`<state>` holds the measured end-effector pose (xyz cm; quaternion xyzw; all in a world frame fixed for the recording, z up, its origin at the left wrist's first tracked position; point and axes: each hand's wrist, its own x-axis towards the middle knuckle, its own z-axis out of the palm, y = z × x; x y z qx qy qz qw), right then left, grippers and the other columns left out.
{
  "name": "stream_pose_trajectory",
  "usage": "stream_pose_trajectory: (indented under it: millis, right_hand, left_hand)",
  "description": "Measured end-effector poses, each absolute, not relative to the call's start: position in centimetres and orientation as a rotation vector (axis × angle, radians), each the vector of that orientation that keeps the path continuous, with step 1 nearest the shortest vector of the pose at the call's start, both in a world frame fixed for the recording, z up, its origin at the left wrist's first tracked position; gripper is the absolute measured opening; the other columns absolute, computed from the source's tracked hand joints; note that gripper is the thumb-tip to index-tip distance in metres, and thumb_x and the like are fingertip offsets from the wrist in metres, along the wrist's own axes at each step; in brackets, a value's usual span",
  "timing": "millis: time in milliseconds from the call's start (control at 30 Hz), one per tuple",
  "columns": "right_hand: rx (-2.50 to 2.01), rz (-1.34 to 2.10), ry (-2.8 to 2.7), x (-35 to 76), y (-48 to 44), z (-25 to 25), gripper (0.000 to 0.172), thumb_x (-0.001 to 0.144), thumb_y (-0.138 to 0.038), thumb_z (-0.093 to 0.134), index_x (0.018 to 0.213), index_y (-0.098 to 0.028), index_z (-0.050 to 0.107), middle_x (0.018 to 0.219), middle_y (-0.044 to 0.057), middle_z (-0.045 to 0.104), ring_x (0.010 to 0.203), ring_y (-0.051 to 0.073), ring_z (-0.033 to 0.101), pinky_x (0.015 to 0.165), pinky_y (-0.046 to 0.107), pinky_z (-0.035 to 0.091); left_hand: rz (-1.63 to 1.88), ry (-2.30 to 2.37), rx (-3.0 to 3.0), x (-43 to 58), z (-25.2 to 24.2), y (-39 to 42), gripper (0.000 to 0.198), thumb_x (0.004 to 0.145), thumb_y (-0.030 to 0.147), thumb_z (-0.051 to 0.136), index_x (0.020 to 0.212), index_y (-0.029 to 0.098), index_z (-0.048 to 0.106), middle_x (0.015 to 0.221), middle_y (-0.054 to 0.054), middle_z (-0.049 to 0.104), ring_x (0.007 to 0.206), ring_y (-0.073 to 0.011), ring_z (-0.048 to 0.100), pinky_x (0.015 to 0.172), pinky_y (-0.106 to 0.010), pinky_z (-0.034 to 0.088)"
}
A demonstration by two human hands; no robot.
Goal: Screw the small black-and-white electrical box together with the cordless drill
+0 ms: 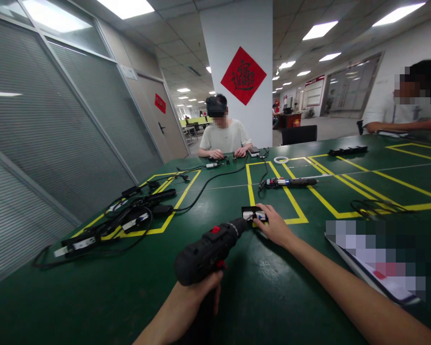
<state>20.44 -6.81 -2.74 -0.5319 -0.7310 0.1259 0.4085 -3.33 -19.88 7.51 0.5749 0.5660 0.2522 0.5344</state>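
Note:
My left hand [192, 299] is wrapped round the grip of a black cordless drill [208, 249] with a red switch on top, its nose pointing away toward a small black and white part [253, 214] on the green table [93, 297]. My right hand [275, 227] rests on the table with its fingers closed on the right side of that part, holding it in place. The drill's tip is at or just short of the part's left end; contact cannot be made out.
A pile of black power adapters and cables [129, 218] lies at the left. Another screwdriver tool [290, 182] lies beyond on yellow floor-style tape lines. A tape roll [280, 160] sits further back. One person [222, 134] works opposite, another person [409, 108] sits far right.

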Motion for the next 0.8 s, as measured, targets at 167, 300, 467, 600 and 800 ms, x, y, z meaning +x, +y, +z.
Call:
stream_pose_trajectory:
  millis: [167, 300, 467, 600, 800]
  right_hand:
    - [-1.353, 0.314, -1.841, 20.52, -6.71, -2.98, 0.045, 0.084, -0.035, 0.050, 0.127, -0.025, 0.039, 0.117, 0.007, 0.049, 0.102, 0.021, 0.053, 0.090, 0.034, 0.042]
    - [-1.372, 0.307, -1.830, 20.62, -6.55, -3.33, 0.058, 0.084, -0.039, 0.049, 0.134, -0.018, 0.028, 0.125, 0.012, 0.045, 0.111, 0.025, 0.048, 0.095, 0.038, 0.039]
    - [-1.369, 0.303, -1.836, 20.59, -6.44, -3.47, 0.050, 0.084, -0.039, 0.049, 0.128, -0.019, 0.035, 0.122, 0.011, 0.047, 0.109, 0.024, 0.050, 0.094, 0.037, 0.039]
    - [-1.366, 0.302, -1.834, 20.58, -6.36, -3.49, 0.048, 0.084, -0.038, 0.049, 0.126, -0.020, 0.037, 0.121, 0.011, 0.047, 0.107, 0.024, 0.051, 0.092, 0.037, 0.041]
    - [-1.361, 0.299, -1.835, 20.66, -6.28, -3.62, 0.047, 0.083, -0.038, 0.050, 0.125, -0.021, 0.038, 0.120, 0.010, 0.048, 0.105, 0.024, 0.052, 0.091, 0.036, 0.041]
  left_hand:
    - [0.608, 1.342, 1.382, -3.47, 7.04, -19.80, 0.038, 0.079, 0.045, 0.045, 0.098, 0.013, 0.053, 0.053, 0.001, 0.055, 0.051, -0.0150, 0.051, 0.056, -0.028, 0.038]
    - [0.602, 1.328, 1.384, -3.74, 6.96, -19.73, 0.038, 0.080, 0.045, 0.045, 0.097, 0.013, 0.053, 0.055, 0.001, 0.056, 0.051, -0.0150, 0.052, 0.056, -0.028, 0.039]
    - [0.516, 1.265, 1.436, -4.05, 7.60, -19.68, 0.035, 0.084, 0.043, 0.041, 0.098, 0.013, 0.052, 0.057, 0.000, 0.057, 0.056, -0.0157, 0.054, 0.061, -0.029, 0.040]
    - [0.517, 1.264, 1.441, -4.07, 7.73, -19.65, 0.035, 0.084, 0.043, 0.041, 0.098, 0.013, 0.052, 0.058, -0.001, 0.058, 0.057, -0.0158, 0.053, 0.061, -0.029, 0.040]
    - [0.500, 1.262, 1.448, -4.04, 7.58, -19.50, 0.034, 0.084, 0.043, 0.041, 0.087, 0.013, 0.056, 0.059, -0.002, 0.058, 0.057, -0.0155, 0.053, 0.060, -0.028, 0.040]
